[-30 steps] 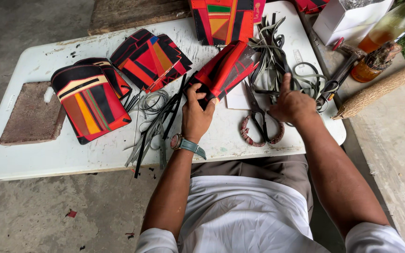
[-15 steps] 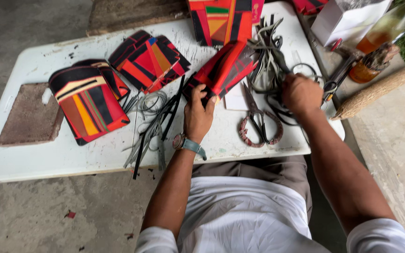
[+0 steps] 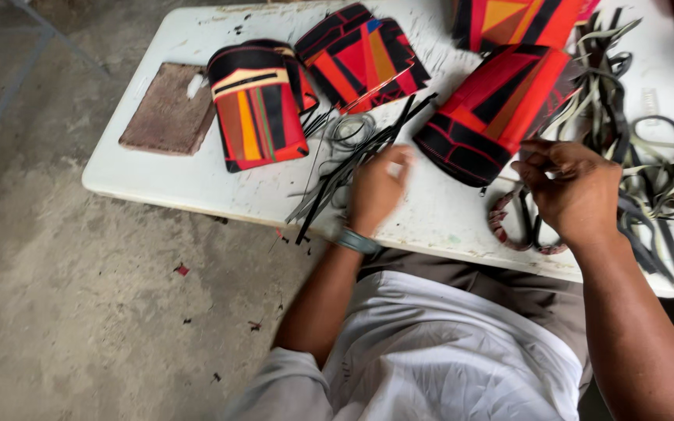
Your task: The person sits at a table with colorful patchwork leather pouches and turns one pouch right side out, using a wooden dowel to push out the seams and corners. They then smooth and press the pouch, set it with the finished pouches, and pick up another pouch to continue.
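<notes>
Two hands: both over the white worktop [image 3: 157, 175].
Left hand [image 3: 376, 187]: loosely curled on the black strips [image 3: 352, 168], gripping nothing firmly.
Right hand [image 3: 575, 191]: fingertips pinched shut, contents hidden, just right of the strips.
Red pouch [image 3: 501, 109]: beyond the strips.
Risk: strips overhang the edge; a nudge could drop them.

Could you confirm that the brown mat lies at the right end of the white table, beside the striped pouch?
Not quite: in the head view the brown mat lies at the left end of the white table, beside the striped pouch.
</notes>
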`<action>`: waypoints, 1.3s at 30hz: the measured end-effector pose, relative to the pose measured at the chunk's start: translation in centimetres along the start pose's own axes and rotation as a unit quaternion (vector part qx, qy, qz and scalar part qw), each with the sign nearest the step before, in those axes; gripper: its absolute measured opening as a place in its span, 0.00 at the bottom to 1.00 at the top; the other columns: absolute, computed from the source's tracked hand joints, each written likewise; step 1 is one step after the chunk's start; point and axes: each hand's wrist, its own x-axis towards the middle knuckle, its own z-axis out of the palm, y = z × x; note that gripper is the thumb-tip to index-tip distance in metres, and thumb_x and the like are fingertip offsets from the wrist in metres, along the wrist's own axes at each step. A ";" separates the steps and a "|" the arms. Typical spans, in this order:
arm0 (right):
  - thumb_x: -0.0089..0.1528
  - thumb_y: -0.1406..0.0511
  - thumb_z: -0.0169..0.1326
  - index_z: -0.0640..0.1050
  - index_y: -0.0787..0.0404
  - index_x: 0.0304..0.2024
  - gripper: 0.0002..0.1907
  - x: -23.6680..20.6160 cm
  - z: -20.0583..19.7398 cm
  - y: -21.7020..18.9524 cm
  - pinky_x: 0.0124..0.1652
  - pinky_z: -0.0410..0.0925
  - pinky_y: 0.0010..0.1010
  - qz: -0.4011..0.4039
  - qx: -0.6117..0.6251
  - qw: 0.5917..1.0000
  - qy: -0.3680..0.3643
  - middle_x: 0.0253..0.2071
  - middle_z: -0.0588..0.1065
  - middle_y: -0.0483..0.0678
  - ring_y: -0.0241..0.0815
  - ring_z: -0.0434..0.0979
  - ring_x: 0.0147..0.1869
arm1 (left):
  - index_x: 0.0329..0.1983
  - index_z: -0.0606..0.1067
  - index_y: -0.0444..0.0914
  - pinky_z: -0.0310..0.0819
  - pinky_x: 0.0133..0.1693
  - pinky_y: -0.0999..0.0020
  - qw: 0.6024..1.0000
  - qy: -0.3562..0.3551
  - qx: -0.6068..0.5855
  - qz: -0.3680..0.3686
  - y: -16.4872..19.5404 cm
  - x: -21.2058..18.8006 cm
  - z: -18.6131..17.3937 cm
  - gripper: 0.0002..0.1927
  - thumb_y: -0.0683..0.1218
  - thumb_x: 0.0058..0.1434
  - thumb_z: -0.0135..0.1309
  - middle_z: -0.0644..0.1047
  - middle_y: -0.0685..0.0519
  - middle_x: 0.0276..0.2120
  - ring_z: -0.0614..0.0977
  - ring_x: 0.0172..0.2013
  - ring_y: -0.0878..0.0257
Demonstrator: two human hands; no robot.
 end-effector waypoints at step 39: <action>0.59 0.68 0.60 0.83 0.59 0.44 0.10 -2.8 14.0 -9.1 0.39 0.73 0.37 -0.018 0.102 0.972 -0.211 0.41 0.77 0.50 0.49 0.81 0.36 | 0.68 0.70 0.54 0.62 0.62 0.49 0.894 -0.154 0.421 0.009 -14.1 3.6 -23.1 0.35 0.41 0.57 0.61 0.63 0.47 0.69 0.73 0.63 0.50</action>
